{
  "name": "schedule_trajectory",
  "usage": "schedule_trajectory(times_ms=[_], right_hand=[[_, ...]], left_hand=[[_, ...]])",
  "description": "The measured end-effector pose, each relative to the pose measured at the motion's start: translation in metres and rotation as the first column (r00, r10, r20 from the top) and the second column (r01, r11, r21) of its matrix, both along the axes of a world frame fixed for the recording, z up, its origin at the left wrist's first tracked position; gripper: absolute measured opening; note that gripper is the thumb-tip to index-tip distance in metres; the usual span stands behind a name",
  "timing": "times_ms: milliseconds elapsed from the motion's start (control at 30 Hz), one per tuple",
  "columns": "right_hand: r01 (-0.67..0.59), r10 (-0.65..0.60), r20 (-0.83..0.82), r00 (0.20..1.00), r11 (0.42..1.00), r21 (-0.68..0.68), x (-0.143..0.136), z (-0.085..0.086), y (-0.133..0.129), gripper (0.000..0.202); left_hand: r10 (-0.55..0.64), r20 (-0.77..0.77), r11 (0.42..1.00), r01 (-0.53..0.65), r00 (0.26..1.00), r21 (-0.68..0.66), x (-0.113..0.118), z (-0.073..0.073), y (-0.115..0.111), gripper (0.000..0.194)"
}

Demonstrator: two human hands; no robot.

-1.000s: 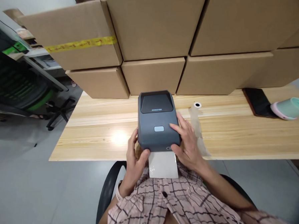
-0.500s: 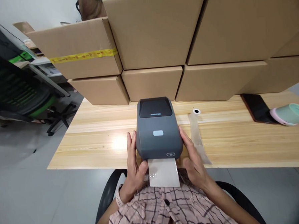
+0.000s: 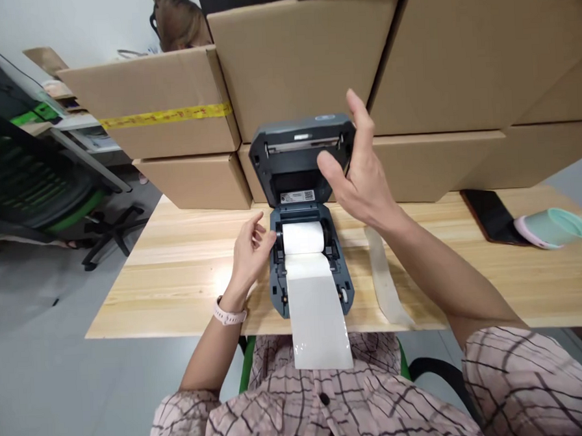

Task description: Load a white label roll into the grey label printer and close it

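Observation:
A dark grey label printer (image 3: 345, 267) stands at the table's front with its lid (image 3: 301, 129) swung up and back. Inside sits a white label roll (image 3: 302, 237), and its strip (image 3: 318, 320) runs forward over the table edge. My right hand (image 3: 361, 175) is at the lid's right side, thumb in front of the inner face, index finger stretched upward; its other fingers are mostly hidden. My left hand (image 3: 253, 249) is at the printer's left edge beside the roll, thumb toward the roll holder, fingers loosely bent and apart, holding nothing visible.
Stacked cardboard boxes (image 3: 307, 67) line the back of the wooden table (image 3: 162, 270). Right of the printer lies a loose paper strip (image 3: 386, 278). Farther right are a phone (image 3: 490, 214) and a mint-green cup (image 3: 555, 227). A person's head (image 3: 180, 22) shows behind the boxes.
The printer's lid was down and now stands open, showing the roll inside. My right hand has risen from the printer's side to the lid; my left hand has moved up along the left edge.

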State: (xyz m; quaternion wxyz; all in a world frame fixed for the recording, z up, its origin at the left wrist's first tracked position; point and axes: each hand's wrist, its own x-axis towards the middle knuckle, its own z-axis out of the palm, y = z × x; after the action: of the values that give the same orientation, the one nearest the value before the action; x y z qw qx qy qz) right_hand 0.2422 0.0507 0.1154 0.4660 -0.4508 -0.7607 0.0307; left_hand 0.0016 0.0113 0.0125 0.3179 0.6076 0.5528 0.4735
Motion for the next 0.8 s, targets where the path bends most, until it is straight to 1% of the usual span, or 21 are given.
schedule_trajectory(times_ms=[67,167,233,267,333,400,433,467,500,533,567,600,633,700,733,800], right_hand=[[0.023,-0.023,-0.013,1.000,1.000,-0.014,-0.002,0.003,0.024,0.076],[0.051,-0.051,0.000,0.999,0.997,-0.055,-0.001,0.004,0.057,0.073],[0.060,-0.058,0.021,0.998,0.995,-0.077,0.000,0.005,0.069,0.072],[0.067,-0.065,0.034,0.997,0.996,-0.067,0.001,0.006,0.070,0.072],[0.099,-0.100,0.060,0.993,0.995,0.019,0.000,0.007,0.061,0.071],[0.122,-0.136,0.069,0.988,0.977,0.174,-0.002,0.004,0.040,0.069],[0.105,-0.127,0.073,0.989,0.963,0.250,-0.004,0.000,0.027,0.065],[0.057,-0.088,0.094,0.992,0.955,0.292,-0.007,-0.006,0.014,0.060],[-0.022,-0.020,0.143,0.990,0.958,0.284,-0.009,-0.012,0.002,0.054],[-0.113,0.066,0.220,0.973,0.971,0.210,-0.011,-0.019,-0.008,0.050],[-0.194,0.160,0.307,0.938,0.978,0.083,-0.013,-0.026,-0.016,0.050],[-0.244,0.250,0.379,0.891,0.968,-0.067,-0.014,-0.032,-0.020,0.051],[-0.261,0.333,0.434,0.837,0.940,-0.218,-0.015,-0.037,-0.022,0.056],[-0.236,0.467,0.496,0.732,0.857,-0.458,-0.017,-0.042,-0.018,0.070],[-0.211,0.520,0.511,0.684,0.812,-0.544,-0.019,-0.043,-0.014,0.077],[-0.153,0.606,0.525,0.598,0.729,-0.667,-0.024,-0.043,-0.004,0.089]], left_hand=[[-0.028,-0.010,0.996,0.027,1.000,-0.090,-0.001,-0.003,-0.007,0.057],[-0.097,0.042,0.980,0.103,0.994,-0.167,-0.002,-0.004,-0.015,0.064],[-0.149,0.056,0.965,0.158,0.987,-0.209,-0.002,-0.003,-0.016,0.070],[-0.170,0.056,0.957,0.179,0.984,-0.227,-0.002,-0.003,-0.016,0.073],[-0.205,0.051,0.943,0.211,0.977,-0.258,-0.002,-0.002,-0.016,0.077],[-0.228,0.045,0.932,0.231,0.973,-0.280,-0.002,-0.001,-0.016,0.079],[-0.237,0.042,0.927,0.239,0.971,-0.288,-0.002,-0.001,-0.016,0.080],[-0.244,0.038,0.925,0.244,0.969,-0.293,-0.002,0.000,-0.016,0.080],[-0.246,0.032,0.924,0.244,0.969,-0.293,-0.002,0.000,-0.016,0.080],[-0.245,0.023,0.926,0.241,0.969,-0.289,-0.002,0.000,-0.016,0.079],[-0.244,0.013,0.929,0.237,0.970,-0.284,-0.002,0.000,-0.016,0.078],[-0.242,0.003,0.932,0.233,0.970,-0.279,-0.002,0.000,-0.016,0.077],[-0.239,-0.005,0.934,0.229,0.971,-0.275,-0.002,-0.001,-0.016,0.076],[-0.236,-0.007,0.935,0.225,0.972,-0.275,-0.001,-0.001,-0.015,0.076],[-0.236,-0.002,0.933,0.226,0.972,-0.280,-0.001,-0.001,-0.015,0.076],[-0.235,0.008,0.929,0.227,0.972,-0.292,0.000,-0.001,-0.015,0.078]])
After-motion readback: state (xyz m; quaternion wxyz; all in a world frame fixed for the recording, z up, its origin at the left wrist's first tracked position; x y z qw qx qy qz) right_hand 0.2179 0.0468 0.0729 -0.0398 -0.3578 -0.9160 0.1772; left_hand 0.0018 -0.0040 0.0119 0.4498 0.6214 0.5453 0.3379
